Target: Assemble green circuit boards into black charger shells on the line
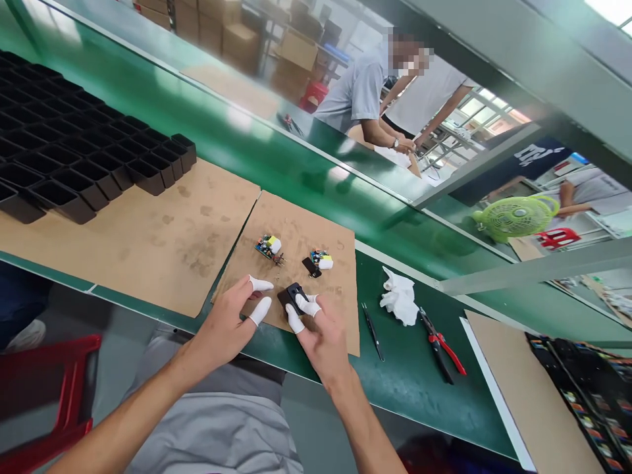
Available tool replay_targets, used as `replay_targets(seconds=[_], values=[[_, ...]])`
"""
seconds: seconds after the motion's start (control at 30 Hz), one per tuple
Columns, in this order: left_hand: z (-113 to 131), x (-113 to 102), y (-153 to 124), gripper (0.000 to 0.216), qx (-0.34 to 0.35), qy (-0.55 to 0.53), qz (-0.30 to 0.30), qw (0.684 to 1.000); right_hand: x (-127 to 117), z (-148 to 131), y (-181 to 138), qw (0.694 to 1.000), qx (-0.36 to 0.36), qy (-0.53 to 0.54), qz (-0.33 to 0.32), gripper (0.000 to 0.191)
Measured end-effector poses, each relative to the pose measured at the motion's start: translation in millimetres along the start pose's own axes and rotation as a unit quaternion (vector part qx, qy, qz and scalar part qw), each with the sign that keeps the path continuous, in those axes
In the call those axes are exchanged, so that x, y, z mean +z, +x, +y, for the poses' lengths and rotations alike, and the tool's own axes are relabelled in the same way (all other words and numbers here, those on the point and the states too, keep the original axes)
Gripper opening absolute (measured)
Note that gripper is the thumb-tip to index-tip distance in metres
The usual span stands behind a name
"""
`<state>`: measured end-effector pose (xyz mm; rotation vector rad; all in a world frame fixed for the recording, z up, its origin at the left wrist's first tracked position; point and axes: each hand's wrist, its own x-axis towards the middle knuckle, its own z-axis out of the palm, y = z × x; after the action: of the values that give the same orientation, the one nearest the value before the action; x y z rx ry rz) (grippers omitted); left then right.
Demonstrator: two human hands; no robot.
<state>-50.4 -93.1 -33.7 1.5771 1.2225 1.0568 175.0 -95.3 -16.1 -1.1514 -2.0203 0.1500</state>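
My right hand (318,332) pinches a small black plastic housing (291,296) between thumb and forefinger, both capped with white finger cots, at the near edge of a brown cardboard sheet (306,224). My left hand (232,322) hovers just left of it, fingers apart and empty, also wearing white cots. Farther back on the sheet lie two small circuit boards with white parts, one at left (269,247) and one at right (320,259), the right one beside a small black piece (311,267).
Black compartment trays (74,158) fill the far left on a larger cardboard sheet (148,230). Tweezers (371,330), a crumpled white cloth (399,298) and red-handled pliers (442,345) lie to the right on the green bench. Other people work across the conveyor; a green fan (513,216) stands there.
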Motion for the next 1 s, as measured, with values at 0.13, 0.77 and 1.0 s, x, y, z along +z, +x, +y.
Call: replay_targets(seconds=[0.13, 0.77, 1.0], values=[[-1, 0, 1, 0.026, 0.000, -0.004, -0.003, 1.000, -2, 1, -1, 1.000, 0.002, 0.007, 0.001, 0.013], [-3, 0, 0, 0.026, 0.010, 0.004, -0.003, 1.000, 13, -11, -19, 0.918, 0.290, 0.244, 0.120, 0.026], [-6, 2, -2, 0.026, 0.020, 0.008, 0.005, 1.000, 9, -47, -20, 0.756, 0.421, 0.458, 0.203, 0.034]])
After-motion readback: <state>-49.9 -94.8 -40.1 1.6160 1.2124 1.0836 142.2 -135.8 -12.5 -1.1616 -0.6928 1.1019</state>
